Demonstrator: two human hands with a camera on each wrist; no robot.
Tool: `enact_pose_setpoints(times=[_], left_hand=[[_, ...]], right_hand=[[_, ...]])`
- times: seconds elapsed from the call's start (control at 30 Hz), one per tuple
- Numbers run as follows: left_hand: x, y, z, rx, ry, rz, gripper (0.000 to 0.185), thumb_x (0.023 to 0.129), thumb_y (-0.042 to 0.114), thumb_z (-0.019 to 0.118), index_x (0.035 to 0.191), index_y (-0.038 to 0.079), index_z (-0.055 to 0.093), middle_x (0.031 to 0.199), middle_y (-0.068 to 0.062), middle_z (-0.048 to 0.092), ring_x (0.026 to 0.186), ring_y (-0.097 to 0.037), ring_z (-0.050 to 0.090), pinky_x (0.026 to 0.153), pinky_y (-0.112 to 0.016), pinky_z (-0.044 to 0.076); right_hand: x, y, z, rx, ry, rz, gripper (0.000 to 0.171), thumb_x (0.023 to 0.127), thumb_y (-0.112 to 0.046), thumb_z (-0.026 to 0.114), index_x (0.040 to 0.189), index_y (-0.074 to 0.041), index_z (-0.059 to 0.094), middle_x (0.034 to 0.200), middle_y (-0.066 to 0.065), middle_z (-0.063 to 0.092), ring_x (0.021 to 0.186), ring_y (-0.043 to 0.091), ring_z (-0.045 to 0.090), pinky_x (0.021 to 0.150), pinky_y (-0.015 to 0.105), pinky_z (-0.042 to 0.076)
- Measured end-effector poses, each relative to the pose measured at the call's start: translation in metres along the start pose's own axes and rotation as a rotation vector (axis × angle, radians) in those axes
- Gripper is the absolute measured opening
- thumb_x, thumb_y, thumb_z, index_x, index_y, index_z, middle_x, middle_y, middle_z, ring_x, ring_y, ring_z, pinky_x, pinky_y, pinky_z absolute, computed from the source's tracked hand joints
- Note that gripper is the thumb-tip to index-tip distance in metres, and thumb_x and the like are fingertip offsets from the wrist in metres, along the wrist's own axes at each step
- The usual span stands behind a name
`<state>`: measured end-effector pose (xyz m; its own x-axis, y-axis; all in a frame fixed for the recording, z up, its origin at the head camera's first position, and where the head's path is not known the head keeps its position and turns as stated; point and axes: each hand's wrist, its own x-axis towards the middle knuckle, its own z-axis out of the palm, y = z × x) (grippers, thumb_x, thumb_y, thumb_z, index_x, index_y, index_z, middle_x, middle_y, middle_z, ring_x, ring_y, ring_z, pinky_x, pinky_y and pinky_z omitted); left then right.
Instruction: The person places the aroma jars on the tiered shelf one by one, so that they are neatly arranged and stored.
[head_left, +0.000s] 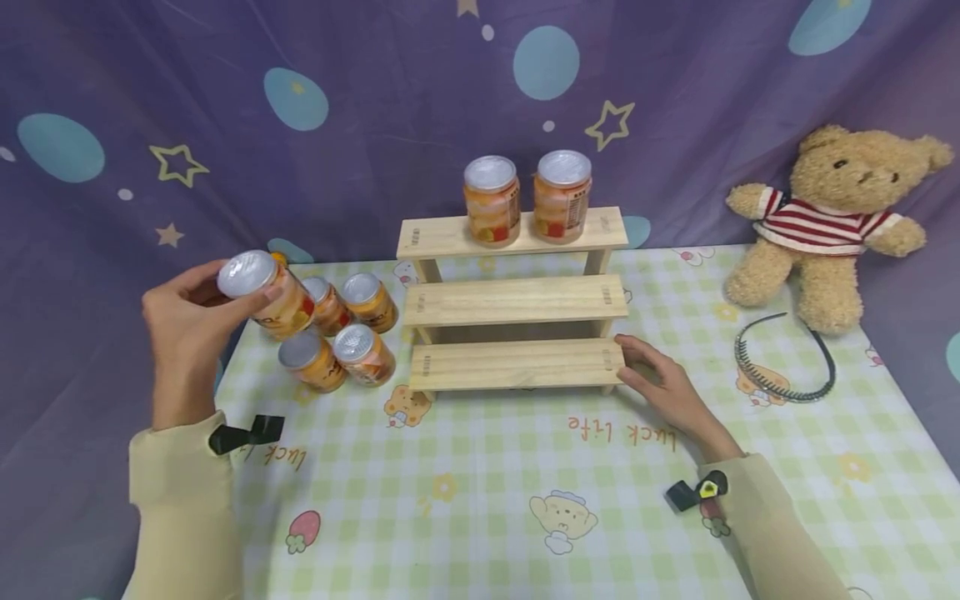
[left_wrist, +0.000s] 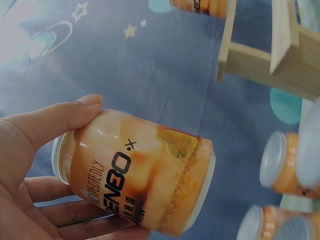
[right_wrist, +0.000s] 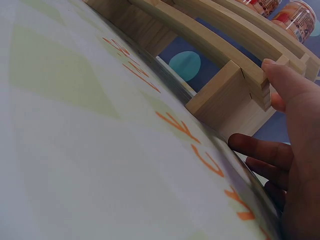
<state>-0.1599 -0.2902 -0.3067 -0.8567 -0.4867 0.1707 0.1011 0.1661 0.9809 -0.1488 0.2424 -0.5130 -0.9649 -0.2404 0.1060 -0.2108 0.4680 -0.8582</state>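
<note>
A jar of orange fruit (head_left: 266, 292) is held in the left hand (head_left: 187, 329), raised above the left edge of the table (head_left: 480, 492) and tilted, its silver lid turned toward the head camera. The fingers and thumb are curled round its sides. In the left wrist view the same jar (left_wrist: 142, 177) is seen from the side, lying almost level in the hand (left_wrist: 30, 175), and dark lettering on its label is shown there that cannot be read from the head view; the thumb (left_wrist: 60, 117) is laid along the top of the jar.

Just below and beside the held jar, four more jars (head_left: 341, 329) are grouped on the table, close together and upright. Only their lids and upper parts are caught at the right edge of the left wrist view.

To the right of that group a three-step wooden shelf (head_left: 513, 304) is set on the checked tablecloth. Two jars (head_left: 525, 198) are stood side by side on its top step; the two lower steps are seen bare in the head view.

The right hand (head_left: 663, 383) is rested against the right end of the lowest step, fingers relaxed and not closed round anything. The right wrist view shows what the head view does not: the thumb (right_wrist: 287, 82) is pressed on the end of the step board while the other fingers (right_wrist: 260, 150) lie on the cloth under it.

Farther right, a dark toothed headband (head_left: 787, 367) lies on the table, and a teddy bear (head_left: 832, 221) in a striped shirt is sat against the starred backdrop (head_left: 300, 100).
</note>
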Motion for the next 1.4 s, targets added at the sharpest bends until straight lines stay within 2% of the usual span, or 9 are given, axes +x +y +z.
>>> enact_pose_setpoints(times=[0.2, 0.4, 0.6, 0.77, 1.07, 1.23, 1.3, 1.4], left_hand=[[0.000, 0.013, 0.022, 0.112, -0.054, 0.069, 0.048, 0.061, 0.004, 0.095, 0.106, 0.008, 0.077, 0.081, 0.010, 0.075, 0.069, -0.005, 0.068, 0.059, -0.013, 0.052], [0.001, 0.025, 0.043, 0.215, -0.117, 0.096, 0.049, 0.065, 0.012, 0.095, 0.110, 0.009, 0.076, 0.082, 0.016, 0.074, 0.070, -0.002, 0.069, 0.063, -0.013, 0.054], [0.002, 0.036, 0.062, 0.224, -0.189, 0.142, 0.050, 0.066, 0.017, 0.095, 0.111, 0.009, 0.075, 0.084, 0.014, 0.074, 0.075, -0.005, 0.069, 0.065, -0.015, 0.055], [0.004, 0.045, 0.077, 0.234, -0.243, 0.139, 0.053, 0.066, 0.022, 0.095, 0.113, 0.010, 0.075, 0.087, 0.014, 0.074, 0.077, -0.006, 0.070, 0.068, -0.016, 0.055], [0.010, 0.053, 0.105, 0.232, -0.277, 0.203, 0.051, 0.067, 0.021, 0.094, 0.112, 0.007, 0.075, 0.080, 0.019, 0.071, 0.072, -0.002, 0.068, 0.067, -0.017, 0.053], [0.014, 0.056, 0.120, 0.219, -0.285, 0.198, 0.053, 0.066, 0.021, 0.094, 0.113, 0.006, 0.075, 0.081, 0.018, 0.070, 0.074, -0.002, 0.068, 0.068, -0.017, 0.053], [0.016, 0.057, 0.126, 0.232, -0.283, 0.194, 0.054, 0.065, 0.023, 0.095, 0.113, 0.007, 0.075, 0.082, 0.017, 0.070, 0.075, -0.002, 0.068, 0.069, -0.017, 0.053], [0.019, 0.056, 0.133, 0.273, -0.280, 0.182, 0.058, 0.064, 0.029, 0.095, 0.115, 0.009, 0.075, 0.083, 0.017, 0.069, 0.076, -0.002, 0.067, 0.070, -0.017, 0.053]], right_hand=[[-0.001, 0.001, 0.000, 0.007, 0.003, 0.005, 0.052, 0.102, -0.021, 0.059, 0.152, -0.021, 0.044, 0.139, 0.015, 0.062, 0.120, -0.013, 0.050, 0.114, 0.056, 0.034], [-0.002, -0.001, 0.000, 0.008, 0.002, 0.008, 0.052, 0.102, -0.022, 0.059, 0.152, -0.019, 0.044, 0.140, 0.014, 0.061, 0.120, -0.014, 0.049, 0.114, 0.051, 0.034], [-0.001, 0.001, 0.001, 0.003, 0.000, 0.008, 0.052, 0.102, -0.022, 0.059, 0.152, -0.019, 0.044, 0.140, 0.014, 0.061, 0.121, -0.011, 0.051, 0.114, 0.051, 0.035], [-0.001, 0.002, 0.001, -0.001, -0.001, 0.004, 0.052, 0.102, -0.021, 0.059, 0.152, -0.020, 0.044, 0.139, 0.014, 0.061, 0.122, -0.007, 0.053, 0.113, 0.052, 0.035], [-0.001, 0.002, 0.000, 0.010, 0.004, -0.002, 0.052, 0.101, -0.020, 0.060, 0.151, -0.022, 0.044, 0.138, 0.013, 0.062, 0.120, -0.012, 0.051, 0.114, 0.046, 0.035], [-0.001, 0.003, 0.000, 0.008, 0.007, -0.017, 0.052, 0.101, -0.019, 0.060, 0.151, -0.021, 0.045, 0.137, 0.014, 0.063, 0.119, -0.012, 0.051, 0.113, 0.029, 0.037], [-0.001, 0.003, 0.001, 0.006, 0.008, -0.028, 0.053, 0.101, -0.018, 0.061, 0.151, -0.020, 0.045, 0.136, 0.014, 0.063, 0.119, -0.013, 0.052, 0.110, 0.019, 0.036], [0.000, 0.003, 0.000, 0.012, 0.011, -0.036, 0.053, 0.100, -0.017, 0.061, 0.151, -0.019, 0.045, 0.135, 0.014, 0.064, 0.118, -0.013, 0.052, 0.106, 0.011, 0.034]])
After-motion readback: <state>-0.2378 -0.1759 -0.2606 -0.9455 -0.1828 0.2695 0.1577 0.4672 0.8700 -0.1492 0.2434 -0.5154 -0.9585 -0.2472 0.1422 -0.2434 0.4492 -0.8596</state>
